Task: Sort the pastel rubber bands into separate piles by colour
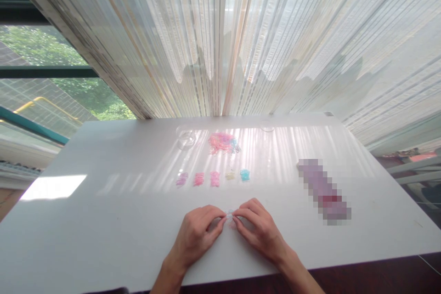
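My left hand (pixel 200 227) and my right hand (pixel 258 227) meet near the front of the white table (pixel 113 234). Each pinches with thumb and forefinger at small, thin, pale blue pieces (pixel 229 213) between the fingertips. A little pink shows just below them, partly hidden by the right fingers. Beyond my hands lies a row of small heaps of thin, looped pieces: purple (pixel 182 179), coral pink (pixel 199 179), pink (pixel 214 178), pale yellow (pixel 230 174) and turquoise (pixel 245 175). Their exact kind is too small to tell.
Behind the row sits a larger mixed heap (pixel 223 143), mostly pink. A clear round container (pixel 186 139) stands left of it, and a clear round lid-like piece (pixel 267 127) lies to its right. A blurred-out purple object (pixel 324 190) rests on the right. Striped curtains (pixel 220 55) hang behind the table.
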A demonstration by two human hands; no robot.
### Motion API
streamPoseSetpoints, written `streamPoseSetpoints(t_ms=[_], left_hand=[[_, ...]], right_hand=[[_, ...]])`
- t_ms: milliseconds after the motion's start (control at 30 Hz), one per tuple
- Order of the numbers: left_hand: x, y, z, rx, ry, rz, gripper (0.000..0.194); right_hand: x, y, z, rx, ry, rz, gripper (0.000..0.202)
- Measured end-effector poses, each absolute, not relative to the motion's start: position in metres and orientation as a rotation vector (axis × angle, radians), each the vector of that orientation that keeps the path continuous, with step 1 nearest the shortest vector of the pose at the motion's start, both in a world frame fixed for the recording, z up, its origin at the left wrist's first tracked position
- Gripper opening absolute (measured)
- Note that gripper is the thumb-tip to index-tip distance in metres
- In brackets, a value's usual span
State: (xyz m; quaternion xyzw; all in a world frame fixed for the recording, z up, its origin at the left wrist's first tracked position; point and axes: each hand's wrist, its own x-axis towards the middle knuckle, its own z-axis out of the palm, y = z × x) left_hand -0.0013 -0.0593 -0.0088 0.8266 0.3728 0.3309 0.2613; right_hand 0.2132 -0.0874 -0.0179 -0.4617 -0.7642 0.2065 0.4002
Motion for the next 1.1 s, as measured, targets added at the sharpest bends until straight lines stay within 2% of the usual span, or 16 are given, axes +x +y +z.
streamPoseSetpoints(t_ms=[1100], left_hand=[[-0.0022, -0.06, -0.0107, 2.236, 1.015, 0.882, 0.015]], right_hand=[[0.2148, -0.0891, -0.019, -1.166, -1.944, 0.541, 0.013]])
